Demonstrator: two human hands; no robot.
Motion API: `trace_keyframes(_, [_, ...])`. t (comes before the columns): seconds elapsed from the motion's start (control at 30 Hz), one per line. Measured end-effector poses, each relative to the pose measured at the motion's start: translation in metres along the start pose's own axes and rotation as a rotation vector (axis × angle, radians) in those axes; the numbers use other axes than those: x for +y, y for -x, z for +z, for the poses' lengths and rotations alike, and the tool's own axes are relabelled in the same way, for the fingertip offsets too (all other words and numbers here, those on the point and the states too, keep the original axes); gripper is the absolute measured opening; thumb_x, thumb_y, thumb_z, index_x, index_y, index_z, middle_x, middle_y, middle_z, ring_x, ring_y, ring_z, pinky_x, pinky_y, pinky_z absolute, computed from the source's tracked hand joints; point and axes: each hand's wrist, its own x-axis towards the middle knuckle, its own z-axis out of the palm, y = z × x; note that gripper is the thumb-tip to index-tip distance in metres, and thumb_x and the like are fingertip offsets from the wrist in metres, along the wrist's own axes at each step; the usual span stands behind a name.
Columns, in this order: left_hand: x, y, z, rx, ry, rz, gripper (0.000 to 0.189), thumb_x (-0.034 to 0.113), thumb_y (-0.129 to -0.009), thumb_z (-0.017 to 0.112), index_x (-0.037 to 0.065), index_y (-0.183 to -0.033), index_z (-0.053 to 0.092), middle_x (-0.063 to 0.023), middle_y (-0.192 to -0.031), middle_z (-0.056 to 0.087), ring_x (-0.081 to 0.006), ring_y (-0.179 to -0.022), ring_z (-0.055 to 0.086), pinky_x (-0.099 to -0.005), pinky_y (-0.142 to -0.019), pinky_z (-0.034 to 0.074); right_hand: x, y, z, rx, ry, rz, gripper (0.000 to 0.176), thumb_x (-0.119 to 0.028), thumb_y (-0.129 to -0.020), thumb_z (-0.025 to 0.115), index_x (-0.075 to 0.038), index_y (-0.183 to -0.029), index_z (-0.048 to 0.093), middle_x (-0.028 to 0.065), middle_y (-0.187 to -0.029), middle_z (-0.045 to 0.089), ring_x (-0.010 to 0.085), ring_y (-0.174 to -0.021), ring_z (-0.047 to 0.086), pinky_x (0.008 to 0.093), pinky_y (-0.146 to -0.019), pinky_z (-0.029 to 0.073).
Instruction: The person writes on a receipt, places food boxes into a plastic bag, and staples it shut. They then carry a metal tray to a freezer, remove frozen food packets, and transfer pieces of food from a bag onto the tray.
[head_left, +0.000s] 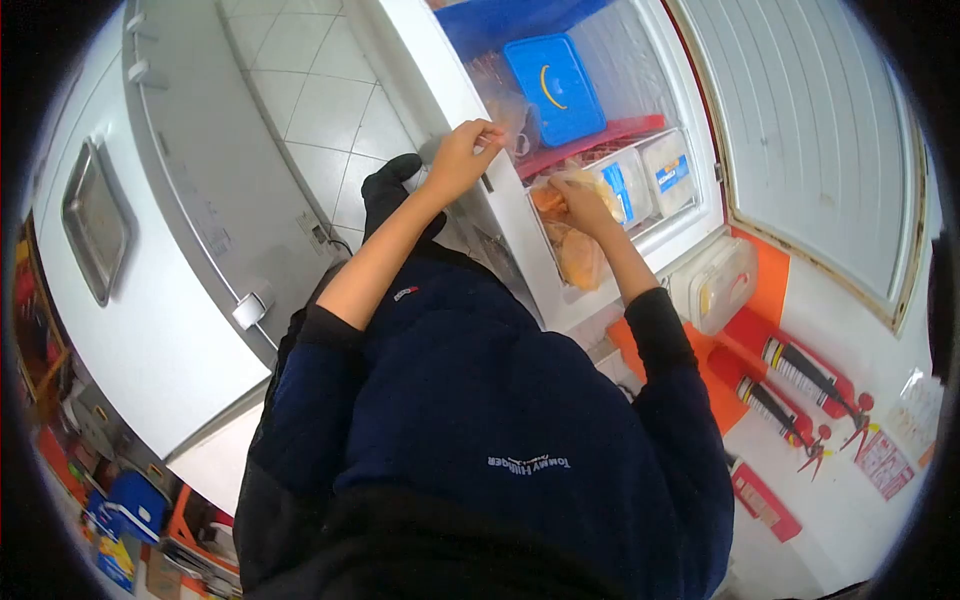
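Observation:
My left hand [466,160] is above the near rim of an open chest freezer [505,215], its fingers loosely bent with a gap to the thumb and nothing seen in them. My right hand [586,206] reaches down into a wire basket [672,217] inside the freezer. Its fingers are closed on a clear plastic bag [549,200] with orange food in it. Just below that hand lies another bag of yellowish-orange food [577,258]. White tubs with blue and yellow labels [668,175] stand beside it in the basket.
Deeper in the freezer is a blue box with a yellow curve [556,90]. The raised freezer lid [810,130] is at right. Two fire extinguishers [800,370] and a lidded clear container [722,285] are at lower right. A metal tray [97,220] lies on a white appliance [160,330] at left.

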Motion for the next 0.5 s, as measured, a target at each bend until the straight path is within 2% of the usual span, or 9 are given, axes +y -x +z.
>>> trace_keyframes(0.13, [0.002, 0.010, -0.004, -0.007, 0.030, -0.089, 0.023, 0.020, -0.087, 0.060, 0.002, -0.101, 0.062, -0.0049, -0.088, 0.062, -0.0126, -0.079, 0.058, -0.0254, -0.072, 0.046, -0.009, -0.006, -0.002, -0.146, 0.091, 0.030, 0.047, -0.023, -0.066, 0.072, -0.013, -0.107, 0.052, 0.0154, -0.096, 0.060, 0.0367, -0.095, 0.056, 0.0431, -0.082, 0.044])
trace_keyframes(0.23, [0.010, 0.023, -0.005, -0.084, -0.015, -0.120, 0.025, 0.023, -0.087, 0.060, 0.003, -0.102, 0.062, -0.0044, -0.085, 0.062, -0.0103, -0.073, 0.055, -0.0259, -0.070, 0.045, -0.004, -0.013, -0.002, -0.239, 0.110, 0.032, 0.043, -0.022, -0.066, 0.072, -0.013, -0.104, 0.055, 0.0149, -0.092, 0.060, 0.0354, -0.095, 0.056, 0.0434, -0.081, 0.044])
trace_keyframes(0.27, [0.013, 0.027, -0.009, -0.139, -0.021, -0.199, 0.026, 0.025, -0.088, 0.059, 0.004, -0.103, 0.062, -0.0047, -0.087, 0.063, -0.0104, -0.074, 0.055, -0.0258, -0.071, 0.045, -0.003, -0.017, -0.002, -0.279, 0.080, 0.038, 0.040, -0.021, -0.066, 0.072, -0.013, -0.102, 0.056, 0.0147, -0.090, 0.060, 0.0349, -0.095, 0.056, 0.0436, -0.081, 0.044])
trace_keyframes(0.4, [0.011, 0.044, -0.032, -0.114, 0.071, -0.214, 0.031, 0.029, -0.088, 0.059, 0.003, -0.104, 0.061, -0.0042, -0.091, 0.064, -0.0102, -0.076, 0.056, -0.0253, -0.073, 0.046, -0.002, -0.018, 0.003, -0.256, 0.079, -0.014, 0.039, -0.018, -0.065, 0.072, -0.012, -0.100, 0.058, 0.0149, -0.091, 0.061, 0.0344, -0.093, 0.058, 0.0432, -0.079, 0.045])
trace_keyframes(0.43, [0.012, 0.046, -0.040, -0.097, 0.067, -0.205, 0.031, 0.029, -0.088, 0.059, 0.003, -0.104, 0.061, -0.0042, -0.091, 0.064, -0.0102, -0.076, 0.056, -0.0253, -0.073, 0.046, -0.011, -0.018, -0.010, -0.224, 0.078, 0.001, 0.045, -0.017, -0.062, 0.074, -0.011, -0.103, 0.057, 0.0149, -0.095, 0.061, 0.0349, -0.092, 0.057, 0.0423, -0.079, 0.046])
trace_keyframes(0.5, [0.015, 0.051, -0.053, -0.083, -0.001, -0.355, 0.031, 0.030, -0.088, 0.059, 0.004, -0.105, 0.061, -0.0037, -0.092, 0.064, -0.0109, -0.077, 0.056, -0.0258, -0.073, 0.046, -0.030, -0.024, -0.043, -0.197, 0.090, -0.005, 0.052, -0.015, -0.059, 0.077, -0.011, -0.106, 0.056, 0.0149, -0.099, 0.062, 0.0355, -0.091, 0.057, 0.0415, -0.080, 0.047])
